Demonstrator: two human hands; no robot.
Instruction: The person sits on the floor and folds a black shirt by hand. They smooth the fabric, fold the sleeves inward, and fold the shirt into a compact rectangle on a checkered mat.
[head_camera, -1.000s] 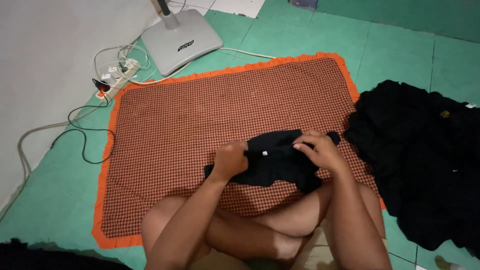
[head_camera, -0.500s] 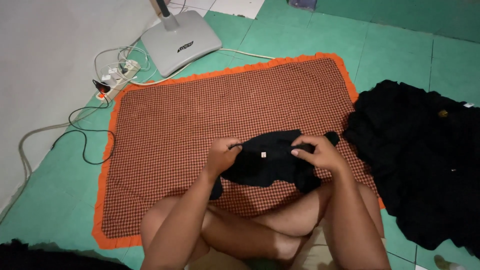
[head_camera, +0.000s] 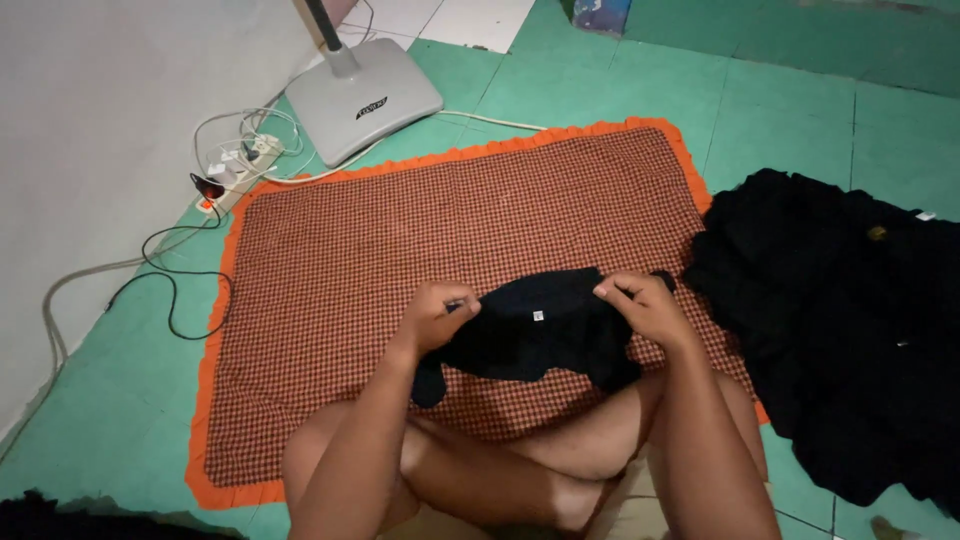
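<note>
Left hand and right hand each pinch the top edge of the black garment, held over the mat's near edge. Judgement: keep both grips level and taut for a square fold. Black pile lies beside the mat's right edge.

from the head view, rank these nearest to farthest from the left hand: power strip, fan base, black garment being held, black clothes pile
1. black garment: gripped in the left hand itself, over the checked mat.
2. power strip: up and to the left, off the mat's corner by the wall.
3. fan base: further up, beyond the mat's top edge.
4. black clothes pile: far right, past the right hand.
</note>
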